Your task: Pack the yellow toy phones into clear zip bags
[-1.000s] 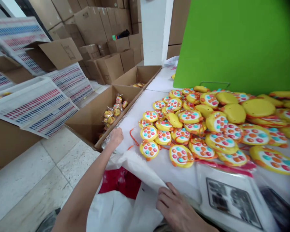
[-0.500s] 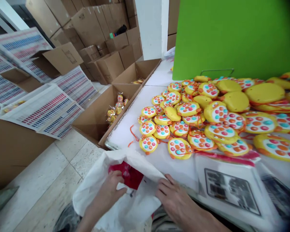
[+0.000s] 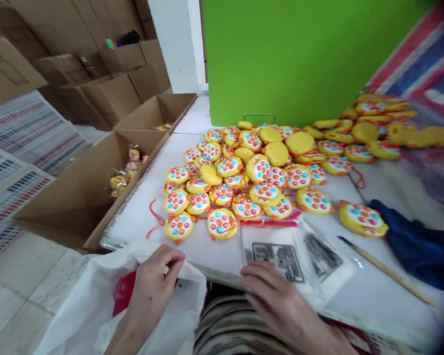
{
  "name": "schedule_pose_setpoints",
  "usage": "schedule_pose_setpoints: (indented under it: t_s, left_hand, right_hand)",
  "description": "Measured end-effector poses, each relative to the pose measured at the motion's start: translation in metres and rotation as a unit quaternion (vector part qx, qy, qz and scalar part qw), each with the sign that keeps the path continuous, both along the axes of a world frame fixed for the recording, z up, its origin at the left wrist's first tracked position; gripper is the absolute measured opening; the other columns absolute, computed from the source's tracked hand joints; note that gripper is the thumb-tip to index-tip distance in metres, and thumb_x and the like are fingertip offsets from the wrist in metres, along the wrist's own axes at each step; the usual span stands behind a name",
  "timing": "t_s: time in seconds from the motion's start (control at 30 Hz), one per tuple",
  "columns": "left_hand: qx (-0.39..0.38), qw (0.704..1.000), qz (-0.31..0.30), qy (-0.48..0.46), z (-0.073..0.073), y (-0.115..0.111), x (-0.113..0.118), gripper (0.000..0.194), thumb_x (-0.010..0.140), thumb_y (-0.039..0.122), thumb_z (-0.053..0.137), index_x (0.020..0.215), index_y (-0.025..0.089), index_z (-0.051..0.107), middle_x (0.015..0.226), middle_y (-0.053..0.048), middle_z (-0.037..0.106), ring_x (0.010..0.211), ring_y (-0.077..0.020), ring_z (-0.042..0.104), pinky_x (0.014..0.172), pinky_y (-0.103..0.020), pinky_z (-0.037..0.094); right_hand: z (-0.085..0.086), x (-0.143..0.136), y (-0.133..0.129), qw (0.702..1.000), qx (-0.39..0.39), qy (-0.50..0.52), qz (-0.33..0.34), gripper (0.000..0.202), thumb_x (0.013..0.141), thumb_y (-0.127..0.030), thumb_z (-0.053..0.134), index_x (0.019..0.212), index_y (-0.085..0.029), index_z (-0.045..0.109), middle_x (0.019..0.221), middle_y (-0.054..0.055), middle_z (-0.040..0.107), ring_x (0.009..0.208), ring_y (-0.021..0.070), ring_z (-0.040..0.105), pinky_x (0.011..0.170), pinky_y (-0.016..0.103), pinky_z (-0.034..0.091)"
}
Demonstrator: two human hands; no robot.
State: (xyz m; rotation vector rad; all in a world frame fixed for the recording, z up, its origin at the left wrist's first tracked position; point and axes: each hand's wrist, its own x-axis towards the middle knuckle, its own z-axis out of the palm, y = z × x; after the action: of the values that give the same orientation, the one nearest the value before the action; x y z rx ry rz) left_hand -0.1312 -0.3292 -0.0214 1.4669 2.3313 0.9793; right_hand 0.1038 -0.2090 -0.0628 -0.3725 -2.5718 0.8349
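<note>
My left hand pinches the rim of a white plastic bag that hangs off the table's near edge, with something red showing inside it. My right hand lies flat at the table edge, fingertips on a stack of clear printed bags. Beyond them a heap of yellow round toys with coloured buttons and orange strings covers the white table.
Open cardboard boxes stand left of the table, one holding several bagged toys. A green board stands behind the heap. A dark blue cloth and a thin stick lie at the right. Printed sheets sit far left.
My left hand came back from the table's left edge to the white bag and took hold of its rim. My right hand slid onto the clear bags. The view swung right.
</note>
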Motion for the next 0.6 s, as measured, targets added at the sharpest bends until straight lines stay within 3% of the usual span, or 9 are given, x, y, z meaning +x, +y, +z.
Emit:
schedule_pose_setpoints:
  t_s: [0.1, 0.17, 0.3, 0.4, 0.47, 0.53, 0.6]
  left_hand:
    - [0.025, 0.998, -0.045, -0.031, 0.001, 0.026, 0.027, 0.012, 0.08, 0.021, 0.055, 0.07, 0.021, 0.063, 0.066, 0.004, 0.062, 0.061, -0.0106, 0.059, 0.057, -0.019, 0.044]
    - [0.044, 0.991, -0.108, -0.062, 0.002, 0.046, 0.054, 0.013, 0.08, 0.018, 0.055, 0.07, 0.02, 0.062, 0.065, 0.004, 0.063, 0.06, -0.0095, 0.059, 0.057, -0.018, 0.044]
    - [0.035, 0.962, -0.243, -0.121, 0.0, 0.093, 0.116, 0.018, 0.085, 0.017, 0.051, 0.07, 0.018, 0.061, 0.063, 0.003, 0.062, 0.057, -0.0091, 0.057, 0.057, -0.018, 0.042]
    - [-0.017, 0.939, -0.33, -0.099, 0.002, 0.127, 0.158, 0.027, 0.088, 0.022, 0.048, 0.064, 0.017, 0.058, 0.062, 0.0, 0.059, 0.062, -0.0133, 0.057, 0.061, -0.023, 0.043]
    - [-0.036, 0.916, -0.389, -0.095, 0.004, 0.143, 0.182, 0.022, 0.088, 0.024, 0.05, 0.071, 0.017, 0.062, 0.075, -0.004, 0.062, 0.077, -0.0171, 0.059, 0.071, -0.027, 0.046]
    - [-0.038, 0.892, -0.429, -0.136, 0.003, 0.151, 0.2, 0.012, 0.085, 0.022, 0.054, 0.089, 0.016, 0.064, 0.095, -0.007, 0.064, 0.094, -0.0197, 0.059, 0.086, -0.031, 0.046]
    - [-0.044, 0.878, -0.432, -0.201, -0.002, 0.154, 0.213, 0.024, 0.082, 0.02, 0.057, 0.105, 0.016, 0.061, 0.112, -0.009, 0.062, 0.106, -0.0209, 0.056, 0.095, -0.033, 0.043]
  right_hand:
    - [-0.005, 0.053, 0.025, 0.99, 0.027, 0.002, -0.14, 0.019, 0.092, -0.019, 0.048, 0.107, -0.023, 0.06, 0.109, 0.007, 0.061, 0.1, 0.0187, 0.06, 0.085, 0.03, 0.052]
    - [-0.007, 0.087, 0.039, 0.97, 0.049, -0.02, -0.237, 0.018, 0.092, -0.025, 0.049, 0.105, -0.022, 0.061, 0.109, 0.008, 0.062, 0.095, 0.0194, 0.063, 0.083, 0.031, 0.054]
    - [-0.005, 0.148, 0.066, 0.912, 0.097, -0.081, -0.39, 0.023, 0.093, -0.033, 0.045, 0.101, -0.021, 0.062, 0.108, 0.008, 0.063, 0.092, 0.0221, 0.064, 0.084, 0.036, 0.053]
    - [-0.009, 0.192, 0.093, 0.857, 0.147, -0.116, -0.48, 0.029, 0.092, -0.037, 0.045, 0.107, -0.019, 0.062, 0.114, 0.012, 0.06, 0.102, 0.0264, 0.059, 0.087, 0.041, 0.05]
    - [-0.017, 0.22, 0.115, 0.822, 0.158, -0.149, -0.526, 0.037, 0.089, -0.037, 0.047, 0.117, -0.015, 0.058, 0.122, 0.017, 0.055, 0.109, 0.031, 0.054, 0.09, 0.047, 0.047]
    - [-0.026, 0.243, 0.138, 0.799, 0.126, -0.173, -0.562, 0.043, 0.085, -0.035, 0.051, 0.122, -0.012, 0.055, 0.123, 0.019, 0.054, 0.108, 0.0339, 0.054, 0.088, 0.05, 0.046]
    - [-0.03, 0.257, 0.154, 0.787, 0.087, -0.168, -0.587, 0.038, 0.083, -0.029, 0.049, 0.115, -0.011, 0.059, 0.111, 0.019, 0.061, 0.096, 0.0327, 0.059, 0.079, 0.048, 0.05]
